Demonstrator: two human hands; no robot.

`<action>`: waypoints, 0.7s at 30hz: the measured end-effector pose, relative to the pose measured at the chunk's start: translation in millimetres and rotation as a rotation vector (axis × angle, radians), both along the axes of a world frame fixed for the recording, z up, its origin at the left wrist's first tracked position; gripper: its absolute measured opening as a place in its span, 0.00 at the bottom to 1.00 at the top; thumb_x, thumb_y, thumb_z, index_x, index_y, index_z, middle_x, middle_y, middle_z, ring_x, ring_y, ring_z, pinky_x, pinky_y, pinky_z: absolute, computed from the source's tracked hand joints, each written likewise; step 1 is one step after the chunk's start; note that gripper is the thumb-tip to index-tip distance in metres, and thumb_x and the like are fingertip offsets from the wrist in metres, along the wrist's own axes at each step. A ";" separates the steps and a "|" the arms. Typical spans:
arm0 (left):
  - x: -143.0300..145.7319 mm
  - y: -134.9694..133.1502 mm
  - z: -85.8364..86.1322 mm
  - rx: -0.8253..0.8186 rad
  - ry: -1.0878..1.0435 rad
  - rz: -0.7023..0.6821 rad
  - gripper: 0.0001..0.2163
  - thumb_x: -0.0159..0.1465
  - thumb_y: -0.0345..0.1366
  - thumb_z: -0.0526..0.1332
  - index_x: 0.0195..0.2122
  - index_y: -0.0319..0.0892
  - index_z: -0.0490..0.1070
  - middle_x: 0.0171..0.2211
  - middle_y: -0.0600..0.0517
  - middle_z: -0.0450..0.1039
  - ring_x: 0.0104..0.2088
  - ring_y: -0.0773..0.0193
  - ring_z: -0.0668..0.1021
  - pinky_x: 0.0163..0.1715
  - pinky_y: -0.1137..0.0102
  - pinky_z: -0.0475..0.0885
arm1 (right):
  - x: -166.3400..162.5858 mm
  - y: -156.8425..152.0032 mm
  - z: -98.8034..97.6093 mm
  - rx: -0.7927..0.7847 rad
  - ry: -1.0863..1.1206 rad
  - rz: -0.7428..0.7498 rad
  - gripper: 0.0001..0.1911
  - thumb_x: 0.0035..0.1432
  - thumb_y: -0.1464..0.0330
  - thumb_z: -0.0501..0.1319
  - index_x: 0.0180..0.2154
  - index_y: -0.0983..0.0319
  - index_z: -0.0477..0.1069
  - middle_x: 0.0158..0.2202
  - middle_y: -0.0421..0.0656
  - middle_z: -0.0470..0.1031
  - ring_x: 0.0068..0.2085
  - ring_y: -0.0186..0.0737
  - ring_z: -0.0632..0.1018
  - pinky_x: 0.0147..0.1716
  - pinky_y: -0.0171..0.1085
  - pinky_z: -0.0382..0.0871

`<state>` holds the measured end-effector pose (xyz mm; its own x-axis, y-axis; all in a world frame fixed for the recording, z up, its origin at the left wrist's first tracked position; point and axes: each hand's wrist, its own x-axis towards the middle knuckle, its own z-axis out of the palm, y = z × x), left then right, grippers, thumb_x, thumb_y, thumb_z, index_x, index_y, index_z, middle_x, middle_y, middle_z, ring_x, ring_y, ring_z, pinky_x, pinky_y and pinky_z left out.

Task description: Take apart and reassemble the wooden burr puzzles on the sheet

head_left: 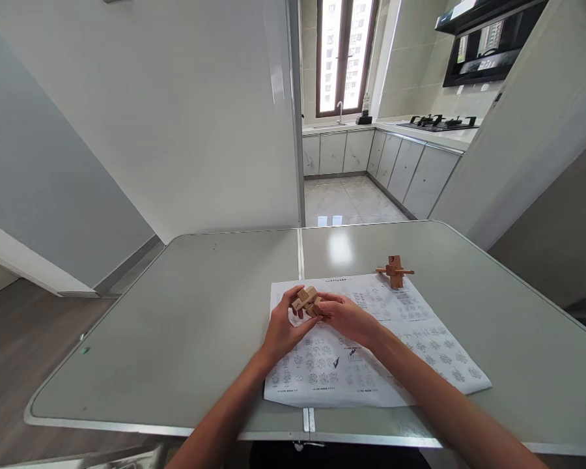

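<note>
Between left hand (pixel 279 329) and right hand (pixel 348 318), tilted block cluster (pixel 306 300), long axis unclear.

Wooden blocks (pixel 306 300) above sheet: pale tan, small dark mark. Second wooden puzzle (pixel 395 277), sheet's far right corner: redder brown, black marking on top. Sheet (pixel 430 312): white, rows of grey-black printed figures, black ticks (pixel 336 363) toward near edge. Worktop (pixel 200 326): plain grey-green, silver trim along near edge. Floor (pixel 24 345) past left edge: dark grey-brown. Cabinets (pixel 356 151): white, grey veining.
</note>
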<state>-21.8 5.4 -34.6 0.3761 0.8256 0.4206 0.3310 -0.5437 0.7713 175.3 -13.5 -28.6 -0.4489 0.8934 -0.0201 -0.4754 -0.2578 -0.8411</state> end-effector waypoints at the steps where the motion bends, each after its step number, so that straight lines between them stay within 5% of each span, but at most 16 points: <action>1: 0.2 0.0 -0.2 0.006 0.000 0.006 0.29 0.61 0.43 0.72 0.61 0.50 0.63 0.43 0.53 0.75 0.32 0.67 0.74 0.38 0.70 0.74 | 0.1 0.3 -1.4 -0.019 0.007 -0.010 0.19 0.58 0.62 0.70 0.51 0.59 0.80 0.51 0.48 0.81 0.55 0.51 0.77 0.60 0.49 0.64; 21: -0.6 -2.5 1.2 0.013 0.043 -0.017 0.30 0.60 0.45 0.73 0.61 0.51 0.65 0.51 0.49 0.75 0.45 0.58 0.78 0.47 0.65 0.74 | -11.6 -10.1 5.2 0.042 -0.024 -0.053 0.20 0.61 0.53 0.68 0.50 0.57 0.79 0.50 0.47 0.79 0.53 0.48 0.77 0.57 0.46 0.67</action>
<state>-22.4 2.8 -33.4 0.4076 0.8136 0.4147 0.3544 -0.5594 0.7493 163.7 -23.6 -23.4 -0.4004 0.9163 0.0074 -0.4673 -0.1972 -0.8618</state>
